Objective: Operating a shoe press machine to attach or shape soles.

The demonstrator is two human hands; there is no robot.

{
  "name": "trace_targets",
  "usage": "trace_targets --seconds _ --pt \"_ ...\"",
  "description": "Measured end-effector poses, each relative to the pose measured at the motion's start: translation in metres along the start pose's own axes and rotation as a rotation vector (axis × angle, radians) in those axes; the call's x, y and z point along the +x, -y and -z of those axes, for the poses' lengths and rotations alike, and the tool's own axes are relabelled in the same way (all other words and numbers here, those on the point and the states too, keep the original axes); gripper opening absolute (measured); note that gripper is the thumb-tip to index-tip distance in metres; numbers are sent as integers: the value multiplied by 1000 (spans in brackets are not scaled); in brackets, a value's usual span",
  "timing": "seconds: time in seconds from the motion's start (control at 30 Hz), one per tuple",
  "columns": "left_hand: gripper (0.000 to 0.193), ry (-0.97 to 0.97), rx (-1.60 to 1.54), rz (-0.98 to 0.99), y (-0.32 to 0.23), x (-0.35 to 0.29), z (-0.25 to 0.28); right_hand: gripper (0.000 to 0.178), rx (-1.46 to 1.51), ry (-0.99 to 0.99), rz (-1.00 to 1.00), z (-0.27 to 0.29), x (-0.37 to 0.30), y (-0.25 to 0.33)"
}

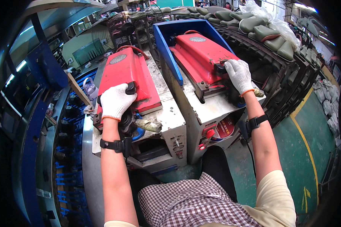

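Two machines with red covers stand side by side before me. In a white knitted glove, my left hand (118,101) is closed round the black handle at the near end of the left red cover (127,73); a black knob (130,88) shows beside its fingers. My right hand (238,75), gloved the same way, grips the black handle (219,69) on the near end of the right red cover (202,55). Both covers lie down over their white cabinets. Below my left hand, a worn, wrapped lever end (148,125) sticks out. What lies under the covers is hidden.
A blue metal surround (166,49) encloses the right machine's far side. Beyond it, a rack (280,70) carries several green boot-shaped pieces (254,24). At left runs a metal conveyor frame (91,178) beside blue racks. A red-labelled bucket (224,128) sits inside the right cabinet.
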State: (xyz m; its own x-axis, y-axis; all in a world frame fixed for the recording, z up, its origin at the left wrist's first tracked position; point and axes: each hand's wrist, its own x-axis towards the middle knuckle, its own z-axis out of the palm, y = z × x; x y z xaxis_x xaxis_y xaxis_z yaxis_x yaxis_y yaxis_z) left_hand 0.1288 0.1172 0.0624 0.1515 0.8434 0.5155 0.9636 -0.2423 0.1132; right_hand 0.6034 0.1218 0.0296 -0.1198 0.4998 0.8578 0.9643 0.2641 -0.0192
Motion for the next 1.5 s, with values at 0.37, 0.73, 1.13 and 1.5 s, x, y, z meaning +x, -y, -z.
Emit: trace_targets --seconds 0.37,0.73,1.13,1.5 --pt "45 159 -45 -44 3 2 13 14 80 -195 -116 7 6 89" --pt "44 283 -204 -138 33 0 34 49 1292 861 -267 -20 -34 302" --pt "46 470 -236 -255 45 20 53 64 1318 921 -51 -6 -60 403" --pt "50 -274 -126 -456 60 67 118 25 965 485 351 -9 18 336"
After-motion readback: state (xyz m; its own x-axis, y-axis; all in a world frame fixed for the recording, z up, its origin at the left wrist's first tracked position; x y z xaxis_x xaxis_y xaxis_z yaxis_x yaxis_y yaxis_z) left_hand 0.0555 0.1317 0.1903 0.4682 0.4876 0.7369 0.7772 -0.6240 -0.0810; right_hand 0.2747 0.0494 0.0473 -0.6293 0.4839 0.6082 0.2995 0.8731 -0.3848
